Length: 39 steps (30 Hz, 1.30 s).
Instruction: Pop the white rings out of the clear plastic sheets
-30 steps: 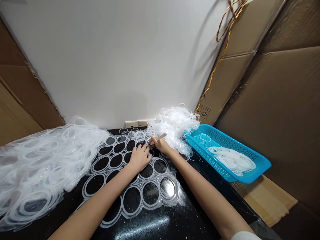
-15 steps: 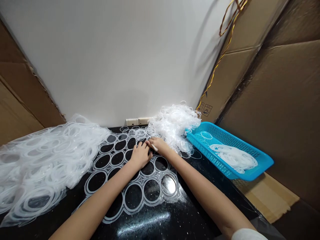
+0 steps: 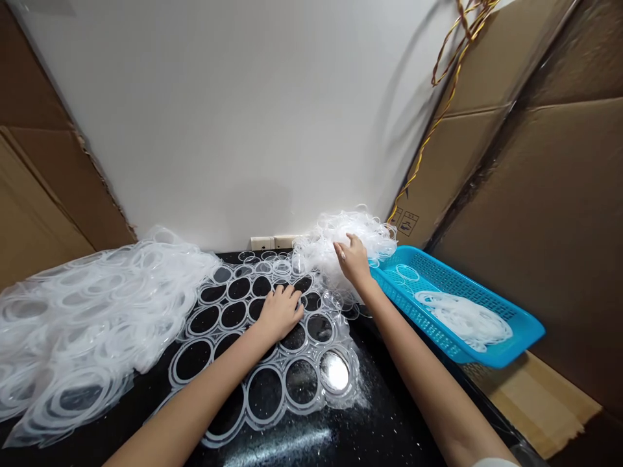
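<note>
On the black speckled table lies a clear plastic sheet (image 3: 280, 353) of joined rings with round holes. My left hand (image 3: 281, 312) rests on it with fingers spread, holding nothing that I can see. Over a heap of loose, thin translucent rings (image 3: 335, 227) at the back is my right hand (image 3: 353, 259), its thumb and forefinger apart. A small whitish spot shows by its fingers; I cannot make out what it is. Right of the heap, a blue plastic basket (image 3: 523, 327) contains a bunch of white rings (image 3: 464, 318) and a few loose ones.
A large stack of similar ring sheets (image 3: 97, 305) covers the table's left side. Behind stands a pale wall (image 3: 233, 117) with a socket strip (image 3: 275, 242) low on it. Cardboard (image 3: 545, 214) borders both sides. A twisted yellow and brown wire (image 3: 428, 139) hangs at the right.
My right hand has left the sheet beside my left hand and moved right and away to the ring heap, its fingers opening. My left hand stays on the sheet, fingers flatter.
</note>
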Each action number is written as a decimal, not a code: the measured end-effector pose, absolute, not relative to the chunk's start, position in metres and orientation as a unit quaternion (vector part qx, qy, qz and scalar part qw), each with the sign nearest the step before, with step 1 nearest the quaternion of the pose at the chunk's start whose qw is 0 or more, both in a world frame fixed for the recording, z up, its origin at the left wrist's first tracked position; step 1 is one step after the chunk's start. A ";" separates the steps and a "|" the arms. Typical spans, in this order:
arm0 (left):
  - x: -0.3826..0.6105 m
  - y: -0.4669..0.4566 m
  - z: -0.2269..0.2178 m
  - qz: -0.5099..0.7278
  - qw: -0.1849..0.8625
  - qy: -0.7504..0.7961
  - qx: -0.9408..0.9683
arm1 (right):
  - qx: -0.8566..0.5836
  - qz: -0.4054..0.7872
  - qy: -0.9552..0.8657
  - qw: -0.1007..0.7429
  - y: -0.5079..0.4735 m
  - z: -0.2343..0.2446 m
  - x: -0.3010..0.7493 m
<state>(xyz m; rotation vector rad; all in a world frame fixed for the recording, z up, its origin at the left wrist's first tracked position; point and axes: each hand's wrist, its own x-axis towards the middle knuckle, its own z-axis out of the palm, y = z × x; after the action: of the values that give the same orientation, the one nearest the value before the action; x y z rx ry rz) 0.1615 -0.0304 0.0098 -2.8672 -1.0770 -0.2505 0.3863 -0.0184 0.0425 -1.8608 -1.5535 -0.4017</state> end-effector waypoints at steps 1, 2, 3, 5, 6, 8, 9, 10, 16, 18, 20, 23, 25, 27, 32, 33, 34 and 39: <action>0.161 -0.031 0.012 -0.081 0.032 -0.348 -0.934 | -0.716 -0.151 -0.591 0.339 -0.018 0.045 0.385; 0.162 -0.032 0.014 -0.080 0.031 -0.345 -0.935 | -0.715 -0.142 -0.595 0.340 -0.018 0.047 0.381; 0.162 -0.033 0.016 -0.078 0.029 -0.342 -0.936 | -0.709 -0.125 -0.606 0.338 -0.018 0.049 0.377; 0.163 -0.037 0.020 -0.070 0.026 -0.339 -0.938 | -0.684 -0.080 -0.646 0.329 -0.016 0.050 0.365; 0.164 -0.041 0.021 -0.065 0.025 -0.338 -0.939 | -0.667 -0.057 -0.669 0.323 -0.015 0.049 0.359; 0.165 -0.051 0.024 -0.051 0.021 -0.337 -0.940 | -0.630 -0.015 -0.711 0.311 -0.014 0.045 0.346; 0.165 -0.057 0.026 -0.043 0.017 -0.336 -0.941 | -0.610 0.004 -0.732 0.303 -0.014 0.042 0.340; 0.165 -0.062 0.027 -0.035 0.013 -0.336 -0.941 | -0.589 0.024 -0.753 0.293 -0.015 0.038 0.334; 0.155 -0.067 0.051 -0.010 -0.049 -0.336 -0.941 | -0.468 0.108 -0.853 0.205 -0.022 0.023 0.313; 0.146 -0.052 0.061 -0.018 -0.066 -0.350 -0.934 | -0.463 0.101 -0.860 0.188 -0.023 0.019 0.309; 0.134 -0.031 0.066 -0.030 -0.076 -0.362 -0.929 | -0.475 0.084 -0.857 0.183 -0.023 0.015 0.305; 0.117 -0.003 0.062 -0.028 -0.096 -0.352 -0.931 | -0.499 0.060 -0.843 0.190 -0.021 0.011 0.301; 0.108 0.010 0.054 -0.019 -0.111 -0.342 -0.933 | -0.521 0.046 -0.828 0.203 -0.018 0.012 0.303; 0.101 0.016 0.048 -0.013 -0.125 -0.341 -0.932 | -0.562 0.021 -0.795 0.229 -0.015 0.018 0.312; 0.094 0.019 0.049 -0.009 -0.147 -0.354 -0.923 | -0.707 -0.088 -0.642 0.283 -0.016 0.046 0.358; 0.094 0.019 0.051 -0.011 -0.147 -0.354 -0.923 | -0.728 -0.103 -0.618 0.278 -0.018 0.051 0.366; 0.095 0.021 0.053 -0.016 -0.142 -0.354 -0.924 | -0.744 -0.115 -0.600 0.270 -0.020 0.056 0.373; 0.118 0.036 0.056 -0.046 -0.079 -0.348 -0.933 | -0.740 -0.122 -0.627 0.210 -0.026 0.065 0.370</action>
<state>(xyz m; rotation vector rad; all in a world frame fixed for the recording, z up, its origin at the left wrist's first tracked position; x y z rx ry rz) 0.1179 0.0360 0.0565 -3.0896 -1.1509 -0.1508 0.3695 -0.0255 0.0646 -2.0571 -1.7428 -0.3399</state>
